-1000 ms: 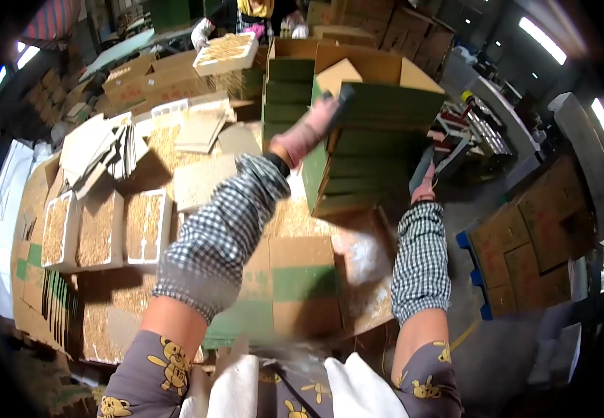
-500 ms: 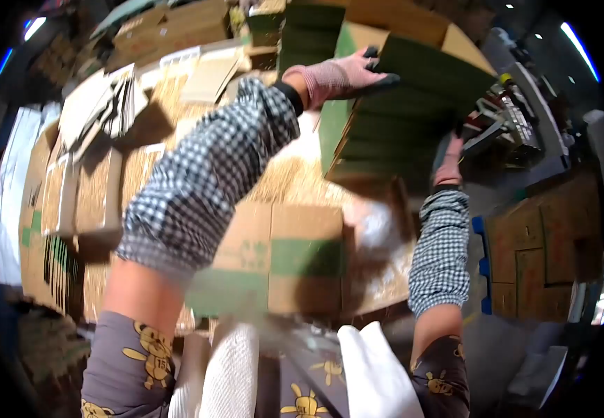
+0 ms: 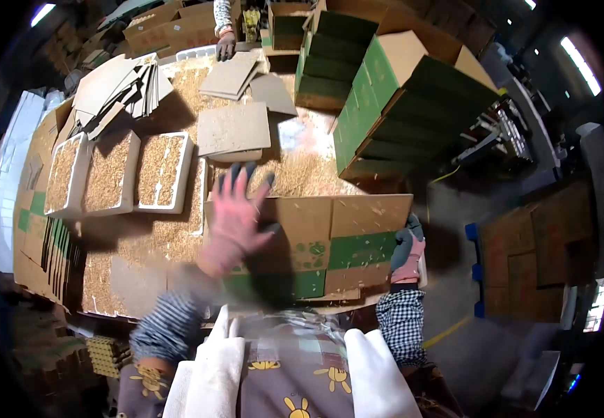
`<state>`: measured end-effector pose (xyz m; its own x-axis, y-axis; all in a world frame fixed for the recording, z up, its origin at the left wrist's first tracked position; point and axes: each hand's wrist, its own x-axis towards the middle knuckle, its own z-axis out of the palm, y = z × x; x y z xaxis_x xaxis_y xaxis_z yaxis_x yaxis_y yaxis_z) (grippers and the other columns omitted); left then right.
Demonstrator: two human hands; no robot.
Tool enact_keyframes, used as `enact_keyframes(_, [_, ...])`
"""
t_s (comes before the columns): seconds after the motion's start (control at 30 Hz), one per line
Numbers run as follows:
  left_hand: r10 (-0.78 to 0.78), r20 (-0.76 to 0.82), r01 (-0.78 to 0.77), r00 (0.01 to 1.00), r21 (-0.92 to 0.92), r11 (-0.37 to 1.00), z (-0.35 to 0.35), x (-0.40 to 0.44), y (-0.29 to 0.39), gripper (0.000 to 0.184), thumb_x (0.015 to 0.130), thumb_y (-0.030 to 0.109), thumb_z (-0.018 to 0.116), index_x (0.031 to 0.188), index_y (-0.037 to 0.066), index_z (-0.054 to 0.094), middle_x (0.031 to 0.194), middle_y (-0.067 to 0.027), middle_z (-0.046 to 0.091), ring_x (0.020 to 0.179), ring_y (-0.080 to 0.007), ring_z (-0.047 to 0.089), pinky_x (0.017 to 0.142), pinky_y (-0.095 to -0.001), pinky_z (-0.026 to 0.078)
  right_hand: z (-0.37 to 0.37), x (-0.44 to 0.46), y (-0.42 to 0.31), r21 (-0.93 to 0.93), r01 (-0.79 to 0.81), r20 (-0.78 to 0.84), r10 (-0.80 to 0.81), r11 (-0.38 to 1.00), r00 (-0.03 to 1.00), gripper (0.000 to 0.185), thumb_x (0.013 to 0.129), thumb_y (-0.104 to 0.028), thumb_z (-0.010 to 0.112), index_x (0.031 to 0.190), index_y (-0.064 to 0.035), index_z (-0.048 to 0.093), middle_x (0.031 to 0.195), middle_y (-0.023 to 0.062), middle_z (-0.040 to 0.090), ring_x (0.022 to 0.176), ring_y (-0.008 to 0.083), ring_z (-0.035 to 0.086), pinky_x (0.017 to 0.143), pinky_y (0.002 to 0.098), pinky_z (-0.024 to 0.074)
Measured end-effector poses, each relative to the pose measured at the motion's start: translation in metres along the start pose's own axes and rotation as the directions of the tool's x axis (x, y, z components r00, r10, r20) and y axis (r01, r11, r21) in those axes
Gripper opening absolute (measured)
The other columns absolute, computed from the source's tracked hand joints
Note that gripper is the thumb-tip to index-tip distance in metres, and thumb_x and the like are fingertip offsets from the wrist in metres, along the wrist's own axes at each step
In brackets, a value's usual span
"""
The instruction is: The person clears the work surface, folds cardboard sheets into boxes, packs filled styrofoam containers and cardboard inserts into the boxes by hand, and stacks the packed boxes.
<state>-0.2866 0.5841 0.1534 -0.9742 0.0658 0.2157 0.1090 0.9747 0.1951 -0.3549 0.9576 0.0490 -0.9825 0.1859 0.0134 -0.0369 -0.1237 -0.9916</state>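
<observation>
A flattened cardboard box (image 3: 361, 217), brown with a green band and printed marks, lies in front of me with wood shavings scattered on it. My right hand (image 3: 408, 252), in a pink glove with dark fingertips, has its fingers curled around the box's right edge. Above the box's left part is my left hand (image 3: 236, 219), gloved the same way, with its fingers spread and nothing in it. Whether its palm touches the cardboard I cannot tell.
White trays of shavings (image 3: 160, 171) stand at left beside stacked grey cardboard sheets (image 3: 103, 87). More sheets (image 3: 233, 129) lie mid-table. Stacked green boxes (image 3: 361, 111) rise at back right. Another person's gloved hand (image 3: 226, 46) is at the far edge. Brown cartons (image 3: 524, 258) stand right.
Both hands have come away from the stacked green boxes and back toward me. My right hand has taken the flattened box's right edge, and my left is spread over its left part.
</observation>
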Motion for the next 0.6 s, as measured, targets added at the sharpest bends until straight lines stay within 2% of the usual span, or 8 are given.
enact_keyframes(0.07, [0.139, 0.215, -0.07, 0.967, -0.299, 0.952, -0.029, 0.028, -0.045, 0.057, 0.072, 0.026, 0.072, 0.126, 0.02, 0.057, 0.109, -0.0109, 0.063, 0.096, -0.0289, 0.063, 0.082, -0.0376, 0.052, 0.02, 0.016, -0.033, -0.063, 0.152, 0.008, -0.152, 0.986, 0.988, 0.035, 0.082, -0.005, 0.058, 0.116, 0.0032, 0.061, 0.11, 0.0076, 0.064, 0.098, 0.0134, 0.059, 0.081, 0.0247, 0.0474])
enact_keyframes(0.2, [0.518, 0.347, -0.424, 0.781, -0.314, 0.849, -0.108, -0.012, -0.013, 0.045, 0.078, 0.019, 0.067, 0.123, 0.02, 0.061, 0.095, -0.0061, 0.067, 0.086, -0.0248, 0.067, 0.077, -0.0362, 0.054, 0.068, 0.006, -0.079, -0.013, 0.272, 0.053, -0.271, 0.962, 0.961, 0.047, 0.094, -0.019, 0.059, 0.135, -0.0014, 0.044, 0.123, 0.0079, 0.055, 0.103, 0.0119, 0.052, 0.092, 0.0243, 0.0422])
enact_keyframes(0.27, [0.593, 0.309, -0.034, 0.744, -0.868, 0.495, -0.06, -0.029, -0.046, 0.049, 0.08, 0.021, 0.071, 0.126, 0.013, 0.059, 0.092, -0.0045, 0.066, 0.085, -0.0173, 0.065, 0.077, -0.0301, 0.053, 0.073, -0.005, -0.082, 0.063, 0.253, 0.127, -0.259, 0.965, 0.957, 0.045, 0.097, -0.018, 0.053, 0.137, -0.0009, 0.04, 0.12, 0.0099, 0.055, 0.105, 0.0161, 0.053, 0.099, 0.0287, 0.0404])
enact_keyframes(0.37, [0.198, 0.414, 0.425, 0.889, -0.905, -0.018, -0.038, -0.008, -0.086, 0.051, 0.08, 0.016, 0.074, 0.125, 0.001, 0.056, 0.09, -0.0026, 0.064, 0.082, -0.0091, 0.059, 0.078, -0.0227, 0.05, 0.088, -0.01, -0.124, 0.007, 0.187, 0.194, -0.184, 0.982, 0.963, 0.06, 0.086, -0.015, 0.06, 0.14, -0.0017, 0.038, 0.115, 0.0088, 0.057, 0.104, 0.0149, 0.053, 0.097, 0.0283, 0.0424])
enact_keyframes(0.47, [-0.202, 0.089, 0.152, 0.975, -0.935, 0.322, -0.066, -0.028, -0.035, 0.04, 0.082, 0.013, 0.069, 0.119, 0.003, 0.057, 0.098, -0.0057, 0.063, 0.09, -0.0113, 0.058, 0.08, -0.0249, 0.049, 0.105, -0.032, -0.151, 0.234, -0.103, 0.482, -0.023, 0.967, 0.876, 0.075, 0.074, -0.012, 0.063, 0.143, -0.0027, 0.035, 0.127, 0.0104, 0.053, 0.108, 0.0147, 0.052, 0.097, 0.0263, 0.0407])
enact_keyframes(0.5, [-0.149, -0.146, -0.065, 0.978, -0.892, 0.446, -0.056, -0.037, -0.008, 0.037, 0.082, 0.014, 0.068, 0.117, 0.007, 0.06, 0.106, -0.009, 0.062, 0.098, -0.0187, 0.058, 0.088, -0.0318, 0.048, 0.112, -0.025, -0.125, 0.064, 0.085, 0.407, -0.104, 0.994, 0.907, 0.077, 0.074, -0.011, 0.067, 0.144, -0.004, 0.034, 0.136, 0.0105, 0.046, 0.121, 0.0185, 0.044, 0.103, 0.029, 0.0355])
enact_keyframes(0.53, [0.108, 0.088, -0.038, 0.99, -0.572, 0.819, -0.052, -0.038, -0.004, 0.036, 0.079, 0.015, 0.069, 0.114, 0.013, 0.064, 0.111, -0.0098, 0.062, 0.109, -0.0266, 0.056, 0.096, -0.0395, 0.044, 0.119, -0.019, -0.099, -0.138, 0.238, 0.327, -0.183, 0.961, 0.927, 0.081, 0.075, -0.009, 0.071, 0.146, -0.0054, 0.032, 0.145, 0.0105, 0.038, 0.133, 0.0224, 0.036, 0.109, 0.0317, 0.0303])
enact_keyframes(0.6, [0.293, 0.535, -0.177, 0.793, -0.257, 0.95, -0.023, -0.033, 0.008, 0.04, 0.075, 0.016, 0.067, 0.115, 0.019, 0.066, 0.121, -0.0101, 0.059, 0.12, -0.033, 0.049, 0.1, -0.0426, 0.04, 0.152, -0.027, -0.094, -0.098, 0.493, 0.267, -0.454, 0.865, 0.85, 0.077, 0.08, -0.009, 0.07, 0.146, -0.0049, 0.031, 0.147, 0.0126, 0.035, 0.138, 0.0255, 0.03, 0.112, 0.0372, 0.0262])
